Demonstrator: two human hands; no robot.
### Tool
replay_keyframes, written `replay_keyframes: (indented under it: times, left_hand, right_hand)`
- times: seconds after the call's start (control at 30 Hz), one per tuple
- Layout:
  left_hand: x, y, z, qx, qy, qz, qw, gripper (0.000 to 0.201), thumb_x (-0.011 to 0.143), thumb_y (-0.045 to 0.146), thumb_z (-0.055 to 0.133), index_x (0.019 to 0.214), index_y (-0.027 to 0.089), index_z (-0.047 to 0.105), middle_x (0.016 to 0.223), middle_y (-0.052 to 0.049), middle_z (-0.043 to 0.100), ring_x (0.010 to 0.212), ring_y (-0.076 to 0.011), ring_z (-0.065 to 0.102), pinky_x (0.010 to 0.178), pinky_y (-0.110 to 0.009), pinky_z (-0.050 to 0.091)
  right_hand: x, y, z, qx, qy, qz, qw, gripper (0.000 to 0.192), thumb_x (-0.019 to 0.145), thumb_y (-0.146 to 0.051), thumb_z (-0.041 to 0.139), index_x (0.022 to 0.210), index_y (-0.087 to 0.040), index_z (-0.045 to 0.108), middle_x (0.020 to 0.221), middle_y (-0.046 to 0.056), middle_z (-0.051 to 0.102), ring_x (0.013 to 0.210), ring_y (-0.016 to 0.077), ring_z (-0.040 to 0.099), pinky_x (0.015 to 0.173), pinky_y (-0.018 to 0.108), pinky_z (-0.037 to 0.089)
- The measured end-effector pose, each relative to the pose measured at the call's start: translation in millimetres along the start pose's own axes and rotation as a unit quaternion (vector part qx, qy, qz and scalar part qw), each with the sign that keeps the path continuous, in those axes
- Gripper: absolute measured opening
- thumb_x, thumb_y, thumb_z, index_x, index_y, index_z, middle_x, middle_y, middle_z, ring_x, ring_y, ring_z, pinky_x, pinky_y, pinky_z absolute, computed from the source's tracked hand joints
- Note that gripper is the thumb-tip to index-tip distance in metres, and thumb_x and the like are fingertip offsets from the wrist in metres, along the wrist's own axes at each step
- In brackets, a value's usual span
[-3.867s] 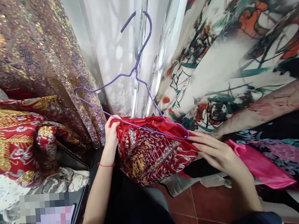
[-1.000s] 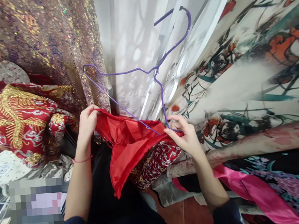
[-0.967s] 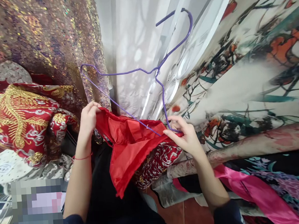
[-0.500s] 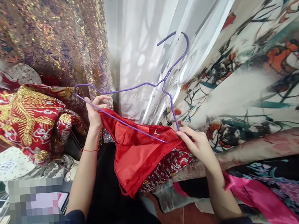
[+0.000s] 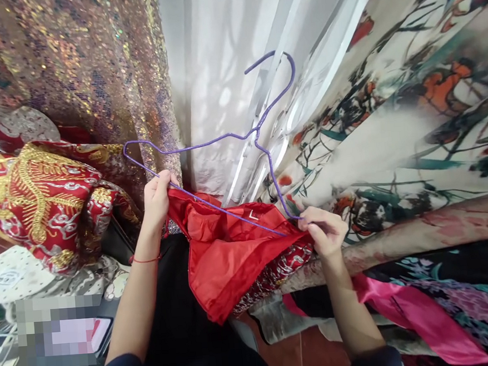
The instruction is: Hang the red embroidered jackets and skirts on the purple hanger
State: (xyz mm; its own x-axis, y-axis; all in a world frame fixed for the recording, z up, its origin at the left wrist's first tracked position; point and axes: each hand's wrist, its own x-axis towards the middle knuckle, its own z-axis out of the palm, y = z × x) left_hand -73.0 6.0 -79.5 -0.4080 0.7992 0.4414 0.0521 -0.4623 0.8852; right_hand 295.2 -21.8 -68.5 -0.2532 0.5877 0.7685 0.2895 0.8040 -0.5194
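One view: hung fabrics all round, sequin drape [image 5: 72, 61] left, floral cloth [image 5: 389, 111] right, tiled floor [image 5: 289, 358] below. Left hand [image 5: 156, 197] and right hand [image 5: 325, 230] both pinch the red garment [image 5: 227, 251] closed-fingered, purple wire hanger [image 5: 225, 151] threaded through it

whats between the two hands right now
In the head view, the red garment stretches from the left hand to the right hand, with the purple hanger wire running along its top edge.
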Motion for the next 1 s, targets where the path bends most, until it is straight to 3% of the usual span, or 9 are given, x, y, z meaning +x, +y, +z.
replay_keyframes:
  times: [0.1, 0.27, 0.37, 0.47, 0.6, 0.73, 0.83, 0.9, 1.0]
  left_hand:
    - [2, -9, 0.1, -0.003, -0.018, -0.029, 0.999, 0.049, 0.084, 0.061, 0.063, 0.060, 0.018, 0.060, 0.057, 0.000, 0.048, 0.051, -0.0103, 0.036, 0.051, -0.026, 0.031]
    - [1, -16, -1.1, 0.032, -0.020, -0.017, 0.999, 0.042, 0.085, 0.058, 0.063, 0.071, 0.018, 0.067, 0.065, -0.001, 0.051, 0.056, -0.0114, 0.037, 0.053, -0.025, 0.030]
    - [1, -11, 0.7, 0.056, -0.020, -0.002, 0.998, 0.040, 0.087, 0.057, 0.061, 0.081, 0.019, 0.072, 0.063, 0.001, 0.045, 0.057, -0.0122, 0.035, 0.055, -0.026, 0.030]
    - [1, -7, 1.7, 0.080, -0.016, 0.018, 0.997, 0.040, 0.088, 0.056, 0.059, 0.080, 0.018, 0.071, 0.067, 0.000, 0.048, 0.061, -0.0132, 0.038, 0.060, -0.026, 0.033]
    - [-6, -8, -1.6, 0.091, -0.011, 0.024, 0.996, 0.035, 0.091, 0.049, 0.056, 0.083, 0.018, 0.069, 0.071, -0.001, 0.050, 0.065, -0.0134, 0.040, 0.064, -0.026, 0.035]
    - [-16, -11, -6.4, 0.093, -0.006, 0.021, 0.995, 0.030, 0.092, 0.045, 0.054, 0.087, 0.018, 0.067, 0.075, -0.001, 0.054, 0.067, -0.0136, 0.044, 0.068, -0.026, 0.038]
    - [-20, -12, -6.2, 0.096, -0.008, 0.016, 0.995, 0.031, 0.092, 0.046, 0.054, 0.085, 0.019, 0.067, 0.075, -0.001, 0.055, 0.069, -0.0141, 0.048, 0.070, -0.026, 0.039]
    - [-20, -13, -3.3, 0.095, -0.013, 0.016, 0.995, 0.033, 0.093, 0.048, 0.053, 0.084, 0.019, 0.067, 0.076, -0.002, 0.057, 0.070, -0.0143, 0.049, 0.071, -0.026, 0.041]
    - [-19, -14, 3.5, 0.077, -0.014, 0.018, 0.997, 0.037, 0.092, 0.052, 0.054, 0.081, 0.019, 0.067, 0.078, -0.002, 0.058, 0.071, -0.0137, 0.050, 0.071, -0.026, 0.042]
  right_hand:
    - [1, 1, 1, -0.021, -0.010, -0.010, 1.000, 0.039, 0.088, -0.030, 0.064, 0.052, -0.020, 0.053, 0.060, 0.002, 0.057, 0.052, 0.0140, 0.051, 0.048, 0.029, 0.039]
    - [4, 8, 0, -0.038, 0.033, 0.018, 0.999, 0.046, 0.093, -0.035, 0.059, 0.050, -0.020, 0.053, 0.071, 0.005, 0.059, 0.059, 0.0155, 0.054, 0.051, 0.032, 0.043]
    - [12, 15, -3, 0.008, 0.032, 0.031, 0.999, 0.056, 0.093, -0.045, 0.059, 0.045, -0.020, 0.043, 0.071, 0.005, 0.056, 0.067, 0.0177, 0.057, 0.059, 0.035, 0.050]
    - [33, 17, -2, 0.081, 0.003, 0.019, 0.997, 0.064, 0.092, -0.049, 0.061, 0.042, -0.019, 0.035, 0.065, 0.003, 0.050, 0.066, 0.0175, 0.056, 0.060, 0.036, 0.050]
    - [72, 9, 12, 0.124, 0.000, -0.002, 0.992, 0.061, 0.090, -0.043, 0.067, 0.040, -0.019, 0.042, 0.066, 0.002, 0.053, 0.066, 0.0162, 0.058, 0.062, 0.036, 0.049]
    - [98, -2, 33, 0.054, 0.023, 0.083, 0.995, 0.057, 0.088, -0.047, 0.069, 0.041, -0.021, 0.052, 0.071, 0.002, 0.061, 0.071, 0.0157, 0.061, 0.068, 0.035, 0.049]
    - [99, -10, 38, 0.000, 0.014, 0.143, 0.990, 0.051, 0.086, -0.054, 0.069, 0.046, -0.022, 0.062, 0.074, 0.002, 0.067, 0.076, 0.0161, 0.064, 0.072, 0.035, 0.051]
    - [95, -15, 36, -0.015, 0.011, 0.147, 0.989, 0.052, 0.087, -0.056, 0.068, 0.048, -0.022, 0.064, 0.079, 0.003, 0.070, 0.080, 0.0173, 0.066, 0.072, 0.035, 0.051]
    - [86, -23, 33, -0.034, -0.033, 0.141, 0.989, 0.056, 0.089, -0.055, 0.066, 0.046, -0.021, 0.058, 0.067, 0.002, 0.067, 0.067, 0.0149, 0.062, 0.066, 0.032, 0.048]
